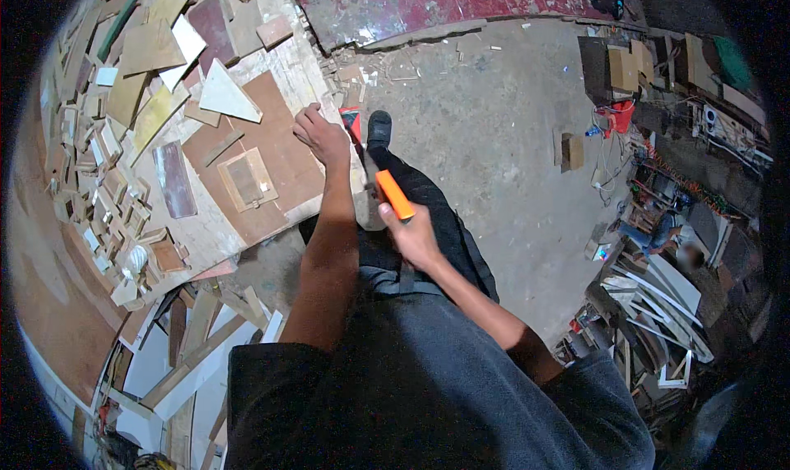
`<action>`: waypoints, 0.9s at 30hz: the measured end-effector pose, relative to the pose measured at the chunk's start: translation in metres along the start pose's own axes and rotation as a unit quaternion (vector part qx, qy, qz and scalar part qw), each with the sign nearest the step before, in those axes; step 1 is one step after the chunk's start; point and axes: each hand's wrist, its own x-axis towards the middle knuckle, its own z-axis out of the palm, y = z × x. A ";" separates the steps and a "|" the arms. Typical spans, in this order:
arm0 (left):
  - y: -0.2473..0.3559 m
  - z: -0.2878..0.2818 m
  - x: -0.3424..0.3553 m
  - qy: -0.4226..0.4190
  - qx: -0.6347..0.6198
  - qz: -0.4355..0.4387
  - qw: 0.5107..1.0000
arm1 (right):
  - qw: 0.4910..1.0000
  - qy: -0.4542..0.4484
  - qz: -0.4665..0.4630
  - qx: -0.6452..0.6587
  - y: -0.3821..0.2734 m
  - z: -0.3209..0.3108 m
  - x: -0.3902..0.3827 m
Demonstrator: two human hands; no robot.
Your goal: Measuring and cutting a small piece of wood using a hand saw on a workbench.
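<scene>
My right hand (415,238), closed, grips an orange-handled tool (395,195) in front of my waist. A blurred grey part lies beside the handle, and I cannot make out what kind of tool it is. My left hand (323,136) rests at the right edge of the workbench (292,67), over a brown board (271,112). Its fingers are curled down together, and anything under them is hidden. Just right of that hand, a red and black object (351,123) shows past the bench edge. A small framed wooden panel (247,180) lies on the brown board.
Wood offcuts (152,46) and small wooden pieces (123,194) crowd the bench's left side. A dark red surface (461,5) lies beyond. Across the concrete floor (510,133), a person (658,236) is near stacked white strips (658,301), with cables (605,178) nearby.
</scene>
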 end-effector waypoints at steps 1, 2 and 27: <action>0.003 0.001 -0.001 -0.007 -0.007 -0.007 1.000 | 0.999 -0.004 0.035 0.011 -0.001 -0.008 0.005; 0.002 -0.001 -0.001 -0.007 -0.007 -0.006 1.000 | 0.997 -0.007 0.070 0.021 -0.002 -0.012 0.010; -0.009 -0.055 -0.036 -0.052 0.034 0.084 0.995 | 0.993 0.092 0.028 0.062 0.004 -0.069 0.070</action>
